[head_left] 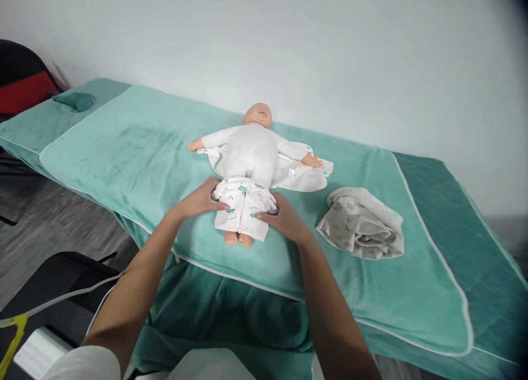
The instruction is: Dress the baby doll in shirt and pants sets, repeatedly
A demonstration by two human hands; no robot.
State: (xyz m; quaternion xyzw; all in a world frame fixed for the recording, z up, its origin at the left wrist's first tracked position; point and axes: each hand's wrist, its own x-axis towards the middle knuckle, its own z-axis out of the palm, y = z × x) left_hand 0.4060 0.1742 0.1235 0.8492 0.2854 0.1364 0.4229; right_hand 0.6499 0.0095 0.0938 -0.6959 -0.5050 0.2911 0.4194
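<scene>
A baby doll (251, 149) lies on its back on a teal towel (124, 149), head toward the wall, arms spread. It wears white patterned trousers (243, 207). My left hand (202, 199) grips the trousers' waistband at the doll's left-side hip in the picture. At the other hip my right hand (282, 218) grips the same waistband. An open white garment (297, 174) is spread under the doll's torso.
A crumpled beige patterned cloth (363, 223) lies on the towel to the right of the doll. The towel covers a teal padded table (474, 215) against a white wall. A black and red chair (25, 83) stands at the far left.
</scene>
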